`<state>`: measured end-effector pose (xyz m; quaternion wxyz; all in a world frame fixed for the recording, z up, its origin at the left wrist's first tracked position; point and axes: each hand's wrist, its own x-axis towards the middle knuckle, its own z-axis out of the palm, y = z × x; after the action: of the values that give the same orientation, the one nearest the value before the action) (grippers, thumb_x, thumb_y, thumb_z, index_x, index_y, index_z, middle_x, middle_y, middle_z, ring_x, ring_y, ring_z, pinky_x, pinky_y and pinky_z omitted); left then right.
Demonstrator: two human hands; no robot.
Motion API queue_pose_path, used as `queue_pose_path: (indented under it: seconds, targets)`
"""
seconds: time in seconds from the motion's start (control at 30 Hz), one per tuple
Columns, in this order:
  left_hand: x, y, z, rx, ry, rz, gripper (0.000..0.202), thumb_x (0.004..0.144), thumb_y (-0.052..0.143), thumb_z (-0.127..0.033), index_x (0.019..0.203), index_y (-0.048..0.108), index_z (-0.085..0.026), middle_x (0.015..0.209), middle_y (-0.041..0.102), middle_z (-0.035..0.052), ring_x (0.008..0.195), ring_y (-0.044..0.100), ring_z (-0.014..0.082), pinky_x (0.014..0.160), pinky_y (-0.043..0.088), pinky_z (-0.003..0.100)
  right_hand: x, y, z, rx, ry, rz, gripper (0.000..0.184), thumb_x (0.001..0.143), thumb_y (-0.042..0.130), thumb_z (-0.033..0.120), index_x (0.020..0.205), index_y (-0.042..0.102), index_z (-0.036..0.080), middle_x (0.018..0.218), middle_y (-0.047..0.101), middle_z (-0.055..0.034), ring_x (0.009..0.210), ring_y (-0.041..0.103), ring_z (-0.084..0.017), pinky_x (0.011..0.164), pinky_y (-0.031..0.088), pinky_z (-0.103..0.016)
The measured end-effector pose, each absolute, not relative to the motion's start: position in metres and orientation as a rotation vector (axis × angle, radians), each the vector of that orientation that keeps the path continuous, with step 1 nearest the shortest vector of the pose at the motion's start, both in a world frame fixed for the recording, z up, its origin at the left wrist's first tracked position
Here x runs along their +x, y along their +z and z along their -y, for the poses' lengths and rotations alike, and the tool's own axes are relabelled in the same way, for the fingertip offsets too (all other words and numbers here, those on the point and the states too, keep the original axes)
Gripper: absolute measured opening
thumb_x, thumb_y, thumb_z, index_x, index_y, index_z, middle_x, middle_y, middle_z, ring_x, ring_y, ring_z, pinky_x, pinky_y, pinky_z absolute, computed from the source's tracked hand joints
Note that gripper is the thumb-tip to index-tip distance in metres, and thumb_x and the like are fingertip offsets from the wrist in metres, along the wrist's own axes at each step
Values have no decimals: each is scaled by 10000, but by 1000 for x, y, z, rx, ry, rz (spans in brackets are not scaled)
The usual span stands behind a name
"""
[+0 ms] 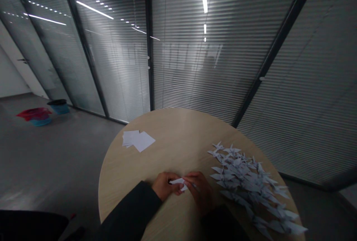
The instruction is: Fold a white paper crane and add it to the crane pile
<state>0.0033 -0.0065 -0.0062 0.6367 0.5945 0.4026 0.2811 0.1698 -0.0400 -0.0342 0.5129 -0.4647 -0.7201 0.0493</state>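
My left hand (164,186) and my right hand (200,192) meet near the near edge of a round light-wood table (178,133). Both pinch a small folded piece of white paper (178,183) between the fingers. Its exact shape is partly hidden by my fingers. To the right of my right hand lies a large heap of white origami cranes (245,183), close to but not touching that hand. Farther ahead, left of centre, rests a small pile of square white paper sheets (138,140).
Behind the table stands a glass partition with slatted blinds (195,55). On the grey floor at left are a blue bin draped with red cloth (35,115) and a black-topped blue bin (58,106). A dark chair back (28,224) shows at lower left.
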Motion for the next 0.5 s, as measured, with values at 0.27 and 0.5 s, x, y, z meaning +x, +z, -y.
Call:
queue_pose_path:
  seconds: [0.27, 0.5]
  targets:
    - [5, -12, 6, 1207, 626, -869, 531, 490, 741, -574, 693, 656, -90, 595, 670, 68, 543, 628, 172, 595, 515, 314, 169, -39, 41, -1098, 110, 1702, 230, 875, 468, 246, 859, 698, 244, 863, 637, -53, 776, 614, -157, 674, 554, -292]
    - [5, -10, 6, 1125, 613, -801, 529, 485, 762, -554, 697, 654, -81, 608, 676, 76, 578, 655, 189, 606, 533, 324, 167, -32, 41, -1066, 37, 1726, 161, 845, 521, 213, 787, 670, 232, 795, 630, -34, 747, 598, -152, 659, 523, -286]
